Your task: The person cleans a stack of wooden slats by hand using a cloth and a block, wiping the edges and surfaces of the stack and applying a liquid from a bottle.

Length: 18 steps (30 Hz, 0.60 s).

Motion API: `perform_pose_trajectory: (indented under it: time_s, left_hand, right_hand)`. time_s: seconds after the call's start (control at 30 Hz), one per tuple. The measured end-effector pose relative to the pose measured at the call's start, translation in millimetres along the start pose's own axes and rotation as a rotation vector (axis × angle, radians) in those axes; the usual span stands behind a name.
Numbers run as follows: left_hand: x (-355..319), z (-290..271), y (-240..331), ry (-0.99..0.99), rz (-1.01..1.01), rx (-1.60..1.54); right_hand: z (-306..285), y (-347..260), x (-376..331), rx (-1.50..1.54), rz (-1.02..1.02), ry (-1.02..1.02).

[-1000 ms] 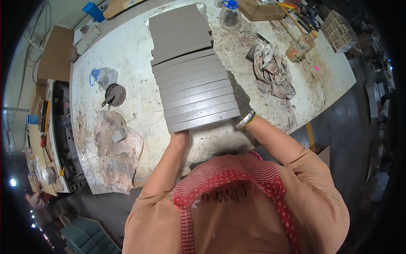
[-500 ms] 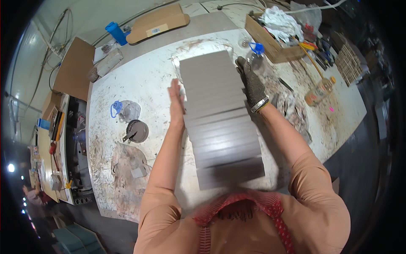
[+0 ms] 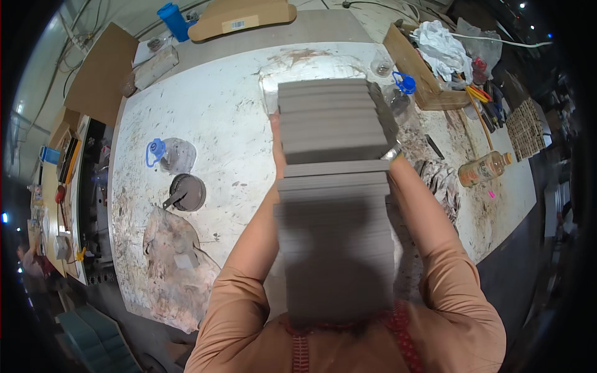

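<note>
White worktable (image 3: 236, 105) holds jug (image 3: 169, 155) and bottle (image 3: 485, 168); both hands grip grey slab stack (image 3: 336, 186).

grey stacked slabs (image 3: 333, 118): matt, smooth, stone-like
white tabletop (image 3: 217, 112): rough, stained, scuffed
clear bottle with blue cap (image 3: 169, 155): glossy plastic
brown flat sheet (image 3: 99, 74): matt cardboard

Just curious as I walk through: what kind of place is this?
Probably a workshop. A stained white workbench is strewn with hand tools and rags, and both hands, left hand visible, grip a stack of grey slabs.
</note>
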<state>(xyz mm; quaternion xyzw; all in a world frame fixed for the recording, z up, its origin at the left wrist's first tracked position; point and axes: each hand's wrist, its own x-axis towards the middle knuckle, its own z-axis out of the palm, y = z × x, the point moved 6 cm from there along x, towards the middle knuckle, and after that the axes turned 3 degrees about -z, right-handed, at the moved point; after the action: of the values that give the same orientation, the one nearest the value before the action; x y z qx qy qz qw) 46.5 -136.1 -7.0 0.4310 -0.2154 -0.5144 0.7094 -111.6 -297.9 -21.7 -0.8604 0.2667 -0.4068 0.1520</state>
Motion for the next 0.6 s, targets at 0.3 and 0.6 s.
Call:
perform_pose_trajectory:
  time_s: [0.3,0.6]
  left_hand:
    - [18.5,0.6,3.4,0.108,0.080,0.012]
    - [-64.3,-49.6,11.1,0.199,0.177,0.418]
  right_hand:
    - [-11.6,-8.0,26.5,-0.308,-0.067,0.151]
    - [-46.7,-74.5,-63.6,1.128,0.952,0.277]
